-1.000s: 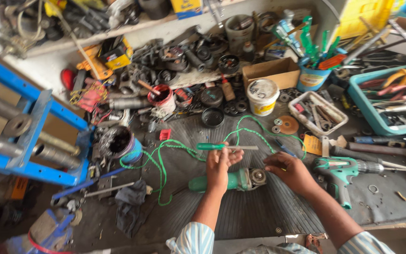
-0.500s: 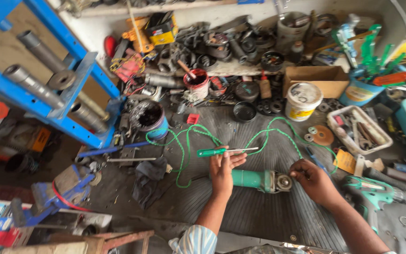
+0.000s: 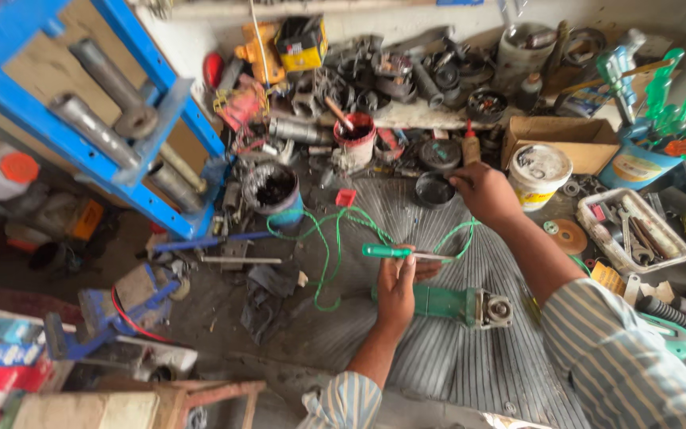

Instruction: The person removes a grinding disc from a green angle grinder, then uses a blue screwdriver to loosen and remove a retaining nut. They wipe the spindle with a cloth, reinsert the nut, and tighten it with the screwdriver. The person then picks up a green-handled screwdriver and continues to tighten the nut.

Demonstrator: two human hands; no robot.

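Right hand (image 3: 482, 191) gone from grinder head up to shallow black dish (image 3: 435, 189) toward bench's back edge, fingers pinching its rim. Left hand (image 3: 397, 284) clamped on green screwdriver (image 3: 387, 251) above green angle grinder (image 3: 458, 303), mid-bench. I judge grinder work unfinished: disc off, bare spindle showing.

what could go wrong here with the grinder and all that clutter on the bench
The right hand reaches over to the small black dish among packed parts, so a sleeve might knock the white tub beside it. The left hand holds a green-handled screwdriver above the green angle grinder; the tip could slip. The loose green cord could snag.
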